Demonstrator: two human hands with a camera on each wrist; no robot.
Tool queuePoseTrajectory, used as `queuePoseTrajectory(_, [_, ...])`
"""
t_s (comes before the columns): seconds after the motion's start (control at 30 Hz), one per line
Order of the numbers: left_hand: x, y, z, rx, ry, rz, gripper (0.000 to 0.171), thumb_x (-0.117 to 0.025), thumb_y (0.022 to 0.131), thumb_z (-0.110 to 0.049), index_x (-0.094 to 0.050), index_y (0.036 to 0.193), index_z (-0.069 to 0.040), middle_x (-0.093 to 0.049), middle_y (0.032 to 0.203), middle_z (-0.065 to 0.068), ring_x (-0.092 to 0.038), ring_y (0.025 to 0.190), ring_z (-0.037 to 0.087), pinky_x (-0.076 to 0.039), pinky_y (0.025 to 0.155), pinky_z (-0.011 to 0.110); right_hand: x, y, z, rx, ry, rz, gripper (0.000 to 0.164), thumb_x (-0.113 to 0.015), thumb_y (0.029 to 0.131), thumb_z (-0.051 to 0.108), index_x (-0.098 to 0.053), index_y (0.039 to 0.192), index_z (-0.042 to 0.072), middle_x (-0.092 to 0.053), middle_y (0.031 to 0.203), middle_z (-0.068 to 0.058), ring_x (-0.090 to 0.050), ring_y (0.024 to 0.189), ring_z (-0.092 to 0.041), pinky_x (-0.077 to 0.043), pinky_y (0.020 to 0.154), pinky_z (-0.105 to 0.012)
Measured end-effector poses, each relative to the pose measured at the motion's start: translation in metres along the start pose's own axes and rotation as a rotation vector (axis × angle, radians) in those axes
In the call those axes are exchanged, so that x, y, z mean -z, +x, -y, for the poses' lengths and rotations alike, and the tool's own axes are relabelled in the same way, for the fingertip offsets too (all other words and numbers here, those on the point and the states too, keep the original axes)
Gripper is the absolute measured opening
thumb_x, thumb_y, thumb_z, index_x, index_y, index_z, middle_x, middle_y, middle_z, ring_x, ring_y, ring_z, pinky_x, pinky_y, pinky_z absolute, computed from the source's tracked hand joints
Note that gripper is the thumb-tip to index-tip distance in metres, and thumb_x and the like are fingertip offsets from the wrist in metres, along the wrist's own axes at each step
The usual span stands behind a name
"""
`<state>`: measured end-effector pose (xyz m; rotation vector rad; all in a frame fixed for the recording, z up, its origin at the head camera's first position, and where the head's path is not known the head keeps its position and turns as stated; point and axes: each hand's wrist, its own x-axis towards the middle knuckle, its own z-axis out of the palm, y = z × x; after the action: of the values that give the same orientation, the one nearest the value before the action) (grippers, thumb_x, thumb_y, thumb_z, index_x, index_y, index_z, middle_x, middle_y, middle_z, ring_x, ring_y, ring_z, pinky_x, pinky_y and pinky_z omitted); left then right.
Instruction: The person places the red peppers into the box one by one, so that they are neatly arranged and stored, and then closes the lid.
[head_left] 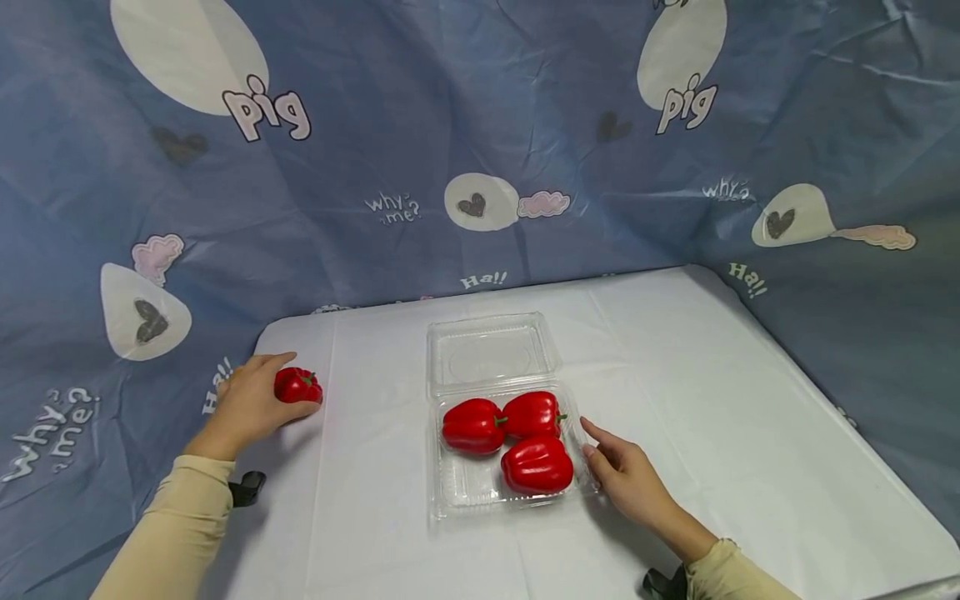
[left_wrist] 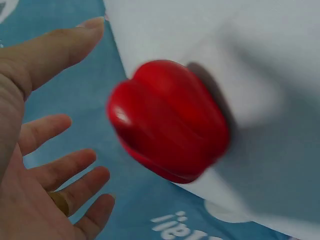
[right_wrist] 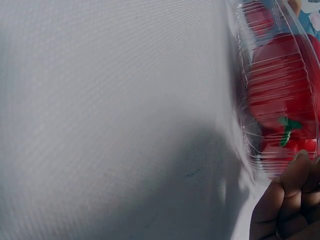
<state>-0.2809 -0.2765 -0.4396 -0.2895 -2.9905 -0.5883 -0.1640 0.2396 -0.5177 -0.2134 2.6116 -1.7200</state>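
Observation:
A red bell pepper (head_left: 297,385) lies near the table's left edge, its green stem facing right in the head view. Around it my left hand (head_left: 255,400) reaches with thumb and fingers spread; in the left wrist view a gap shows between the fingers and the pepper (left_wrist: 167,120). At the middle stands a clear plastic container (head_left: 468,496), its hinged lid (head_left: 491,350) laid back. Inside are three more red peppers: one left (head_left: 474,426), one upper right (head_left: 531,414), one lower right (head_left: 537,465). My right hand (head_left: 633,479) pinches the container's right rim (right_wrist: 302,50).
A white cloth covers the table (head_left: 675,375). Behind and beside it hangs a blue printed curtain (head_left: 337,167). The left hand wears a ring (left_wrist: 60,202). Dark straps (head_left: 247,489) sit at the wrists.

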Motion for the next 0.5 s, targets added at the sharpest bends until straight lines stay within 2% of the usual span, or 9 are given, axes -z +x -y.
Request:
queuePoseTrajectory(0.23, [-0.008, 0.0, 0.017, 0.049, 0.036, 0.057, 0.091, -0.083, 0.076, -0.038, -0.043, 0.14, 0.01, -0.044, 0.129, 0.04, -0.046, 0.112, 0.059, -0.034, 0.081, 0.079, -0.001, 0.0, 0.002, -0.004, -0.028, -0.008, 0.044, -0.056, 0.101, 0.007, -0.049, 0.143, -0.001, -0.051, 0.064, -0.001, -0.048, 0.053, -0.007, -0.045, 0.048, -0.027])
queuePoseTrajectory(0.5, [-0.013, -0.001, 0.031, 0.071, 0.016, 0.084, 0.084, -0.082, 0.078, -0.028, -0.041, 0.14, 0.011, -0.049, 0.123, 0.042, -0.049, 0.11, 0.06, -0.035, 0.083, 0.078, 0.002, -0.006, 0.036, -0.002, -0.021, 0.002, 0.042, -0.055, 0.099, 0.0, -0.049, 0.14, -0.009, -0.052, 0.063, -0.004, -0.048, 0.053, -0.007, -0.045, 0.048, -0.026])
